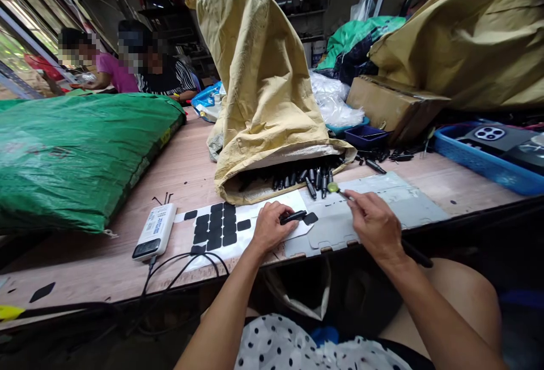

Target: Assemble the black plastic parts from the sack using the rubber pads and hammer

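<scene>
My left hand [272,225] is closed around a short black pen-like cylinder [294,217], just above the white sheet. Pinched in my right hand [376,225] is a thin tool with a round yellow-green tip [334,187]; a dark handle-like end [417,254] shows behind the wrist. The tip hovers near similar black cylinders [311,187] that spill from the mouth of a tan sack [259,75]. Rows of black rounded squares [216,225] lie on the white sheet [250,250] left of my left hand, and one more black square [310,218] lies by the held cylinder.
A grey board [382,203] lies under my right hand. To the left are a white device [155,231] with cables and a big green sack [80,154]. On the right stand a blue tray [467,157] and a cardboard box [391,106]. Two people sit farther back.
</scene>
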Demonstrator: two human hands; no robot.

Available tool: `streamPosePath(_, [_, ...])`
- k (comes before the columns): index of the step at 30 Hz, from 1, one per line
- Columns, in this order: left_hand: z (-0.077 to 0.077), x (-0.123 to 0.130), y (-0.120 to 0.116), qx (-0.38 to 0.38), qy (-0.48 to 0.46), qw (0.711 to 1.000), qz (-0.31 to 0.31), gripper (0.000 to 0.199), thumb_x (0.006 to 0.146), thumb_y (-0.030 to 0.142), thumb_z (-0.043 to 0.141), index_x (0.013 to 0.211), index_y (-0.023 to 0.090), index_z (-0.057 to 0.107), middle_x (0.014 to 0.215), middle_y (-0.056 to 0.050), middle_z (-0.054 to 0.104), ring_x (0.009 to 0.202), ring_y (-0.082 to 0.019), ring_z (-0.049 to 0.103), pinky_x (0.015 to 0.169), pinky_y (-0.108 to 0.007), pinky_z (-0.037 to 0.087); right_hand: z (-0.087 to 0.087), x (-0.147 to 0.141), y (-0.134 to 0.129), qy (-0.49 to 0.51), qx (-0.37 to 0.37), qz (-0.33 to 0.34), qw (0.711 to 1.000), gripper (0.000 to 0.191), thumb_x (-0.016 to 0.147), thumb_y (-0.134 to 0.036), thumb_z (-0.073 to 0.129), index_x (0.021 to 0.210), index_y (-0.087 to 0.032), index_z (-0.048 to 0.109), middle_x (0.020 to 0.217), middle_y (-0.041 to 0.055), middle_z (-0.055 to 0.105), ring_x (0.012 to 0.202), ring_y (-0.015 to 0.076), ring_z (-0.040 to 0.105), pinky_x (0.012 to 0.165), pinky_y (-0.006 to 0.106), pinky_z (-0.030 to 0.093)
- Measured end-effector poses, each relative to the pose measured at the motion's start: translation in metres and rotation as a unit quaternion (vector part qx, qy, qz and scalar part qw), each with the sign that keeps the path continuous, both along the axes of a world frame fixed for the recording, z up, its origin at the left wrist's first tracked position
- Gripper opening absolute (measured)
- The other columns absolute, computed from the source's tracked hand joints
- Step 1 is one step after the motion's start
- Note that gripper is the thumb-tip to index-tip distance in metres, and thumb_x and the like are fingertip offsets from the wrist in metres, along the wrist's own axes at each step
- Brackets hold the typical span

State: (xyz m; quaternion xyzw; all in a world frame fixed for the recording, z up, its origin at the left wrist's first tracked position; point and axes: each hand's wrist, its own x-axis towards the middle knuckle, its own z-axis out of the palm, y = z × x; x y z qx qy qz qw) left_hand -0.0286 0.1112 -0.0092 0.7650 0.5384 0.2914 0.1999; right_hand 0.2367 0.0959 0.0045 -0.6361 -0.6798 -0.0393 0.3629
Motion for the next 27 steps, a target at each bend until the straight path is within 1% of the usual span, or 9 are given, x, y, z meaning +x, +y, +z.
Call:
streamPosePath(4, [0.0, 0.0, 0.002, -0.009, 0.024, 1.0, -0.002, 0.019, 0.083, 0.037, 0.073, 0.098, 0.025, 0.071, 0.091, -0.002, 0.068, 0.092, -0.023, 0.055, 0.084, -0.036, 0.041, -0.008, 0.047, 0.029, -0.046, -0.017, -0.157, 0.986, 0.032, 0.093, -0.027, 0.052, 0.116, -0.023, 0.074, 0.098, 0.0107, 0.066, 0.09, 0.0251, 0.056, 0.073, 0.035, 0.037])
streamPosePath(6, [-0.001, -0.002, 0.003, -0.02, 0.016, 1.0, -0.01, 0.017, 0.086, 0.037, 0.07, 0.098, 0.025, 0.071, 0.091, -0.002, 0.068, 0.092, -0.023, 0.055, 0.084, -0.036, 0.04, -0.014, 0.063, 0.04, -0.054, -0.036, -0.198, 0.978, 0.032, 0.092, -0.027, 0.053, 0.114, -0.021, 0.075, 0.098, 0.0144, 0.065, 0.086, 0.0255, 0.054, 0.069, 0.037, 0.033])
streamPosePath(13, [0.0, -0.008, 0.004, -0.036, -0.047, 0.998, -0.03, 0.018, 0.093, 0.032, 0.059, 0.102, 0.025, 0.072, 0.096, -0.002, 0.068, 0.097, -0.022, 0.056, 0.089, -0.036, 0.041, -0.031, 0.071, 0.052, -0.062, -0.076, -0.247, 0.964, 0.035, 0.092, -0.027, 0.051, 0.119, -0.022, 0.071, 0.105, 0.016, 0.062, 0.092, 0.0275, 0.052, 0.073, 0.04, 0.033])
streamPosePath(18, [0.0, -0.008, 0.004, -0.041, -0.053, 0.997, -0.03, 0.019, 0.093, 0.032, 0.058, 0.102, 0.025, 0.072, 0.095, -0.002, 0.068, 0.097, -0.022, 0.055, 0.091, -0.037, 0.041, -0.024, 0.057, 0.047, -0.064, -0.023, -0.246, 0.967, 0.035, 0.091, -0.026, 0.051, 0.119, -0.02, 0.07, 0.112, 0.016, 0.061, 0.105, 0.0322, 0.051, 0.082, 0.043, 0.036])
streamPosePath(20, [-0.001, -0.008, 0.004, -0.038, -0.05, 0.997, -0.034, 0.019, 0.093, 0.032, 0.057, 0.102, 0.024, 0.072, 0.095, -0.002, 0.067, 0.097, -0.022, 0.055, 0.091, -0.037, 0.04, -0.013, 0.039, 0.041, -0.047, 0.004, -0.168, 0.985, 0.034, 0.091, -0.026, 0.052, 0.119, -0.019, 0.069, 0.112, 0.0147, 0.062, 0.106, 0.0311, 0.052, 0.085, 0.043, 0.039])
streamPosePath(22, [-0.001, -0.008, 0.004, -0.033, -0.043, 0.998, -0.036, 0.019, 0.094, 0.032, 0.057, 0.102, 0.024, 0.072, 0.096, -0.003, 0.067, 0.096, -0.022, 0.055, 0.091, -0.037, 0.04, -0.002, 0.014, 0.031, -0.019, -0.015, 0.0, 1.0, 0.032, 0.092, -0.028, 0.053, 0.119, -0.018, 0.068, 0.105, 0.0115, 0.065, 0.099, 0.0264, 0.056, 0.085, 0.039, 0.043])
streamPosePath(24, [-0.001, -0.008, 0.004, -0.031, -0.033, 0.998, -0.035, 0.02, 0.095, 0.033, 0.056, 0.103, 0.024, 0.071, 0.098, -0.003, 0.068, 0.097, -0.023, 0.054, 0.091, -0.037, 0.04, 0.008, -0.015, 0.021, -0.007, -0.065, 0.192, 0.979, 0.033, 0.093, -0.032, 0.056, 0.122, -0.021, 0.065, 0.101, 0.0074, 0.067, 0.095, 0.0227, 0.058, 0.085, 0.035, 0.046])
streamPosePath(25, [-0.001, -0.007, 0.003, -0.03, -0.028, 0.999, -0.035, 0.021, 0.095, 0.034, 0.055, 0.104, 0.025, 0.071, 0.099, -0.003, 0.068, 0.098, -0.023, 0.054, 0.091, -0.037, 0.04, 0.011, -0.028, 0.017, -0.02, -0.076, 0.246, 0.966, 0.035, 0.092, -0.036, 0.059, 0.124, -0.022, 0.063, 0.102, 0.0068, 0.067, 0.096, 0.0225, 0.058, 0.086, 0.034, 0.045])
streamPosePath(27, [-0.001, -0.007, 0.002, -0.029, -0.019, 0.999, -0.035, 0.022, 0.096, 0.036, 0.054, 0.105, 0.025, 0.071, 0.101, -0.003, 0.068, 0.098, -0.023, 0.054, 0.091, -0.037, 0.04, 0.014, -0.05, 0.011, -0.064, -0.076, 0.293, 0.951, 0.036, 0.091, -0.041, 0.063, 0.122, -0.023, 0.064, 0.101, 0.0066, 0.067, 0.095, 0.0229, 0.057, 0.086, 0.035, 0.044])
